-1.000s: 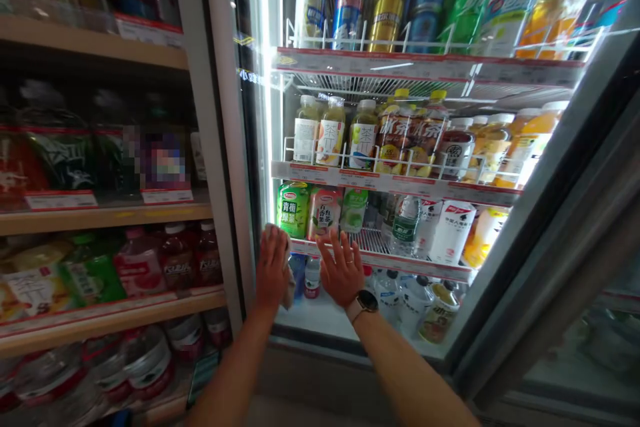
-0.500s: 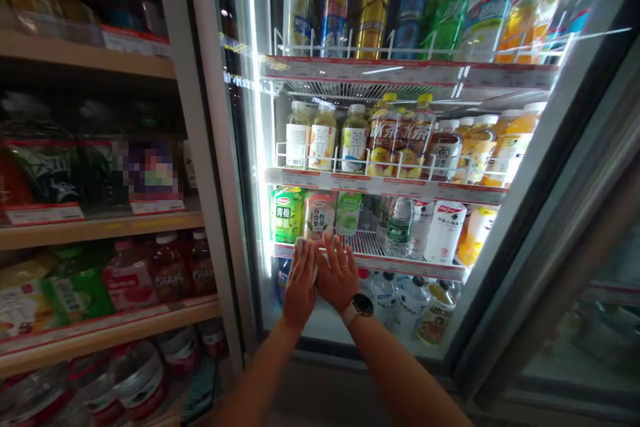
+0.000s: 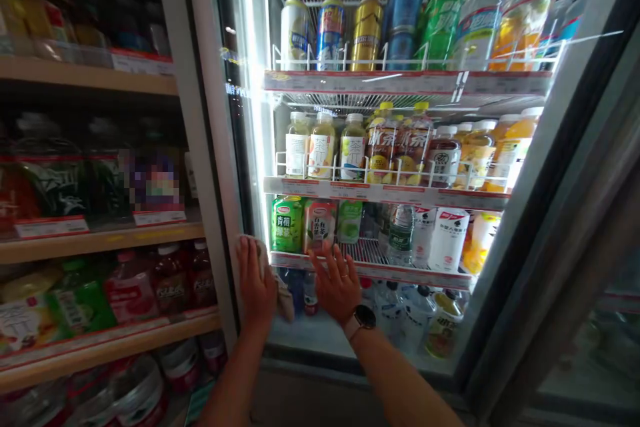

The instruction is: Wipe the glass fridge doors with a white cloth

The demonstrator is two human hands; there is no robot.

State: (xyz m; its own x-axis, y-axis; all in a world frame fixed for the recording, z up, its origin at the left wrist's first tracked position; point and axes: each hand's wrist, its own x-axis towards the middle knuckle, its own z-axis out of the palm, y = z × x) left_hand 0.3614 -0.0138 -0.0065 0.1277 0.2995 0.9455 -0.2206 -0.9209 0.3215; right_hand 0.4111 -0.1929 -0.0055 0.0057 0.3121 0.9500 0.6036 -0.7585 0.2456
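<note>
My left hand [image 3: 256,280] presses a pale cloth [image 3: 284,297] against the left edge of the glass door [image 3: 320,330], beside the metal frame. Its fingers lie nearly straight over the cloth, and a loose end of the fabric hangs out to the right. My right hand [image 3: 336,282] rests on the glass with its fingers spread and nothing in it. A ring is on one finger, and a dark-faced watch [image 3: 364,317] sits on that wrist. Behind the right hand, through the glass, stand a green drink carton [image 3: 287,223] and a red one [image 3: 320,223].
Lit fridge shelves behind the glass hold cans [image 3: 367,33], tea bottles [image 3: 353,147] and water bottles [image 3: 401,233]. To the left, a wooden shelf unit [image 3: 100,237] carries more bottles. A thick door frame [image 3: 530,213] runs down the right side.
My left hand has slid left across the glass with the cloth, away from my right hand. The right hand stays in about the same place, and the view has tilted slightly.
</note>
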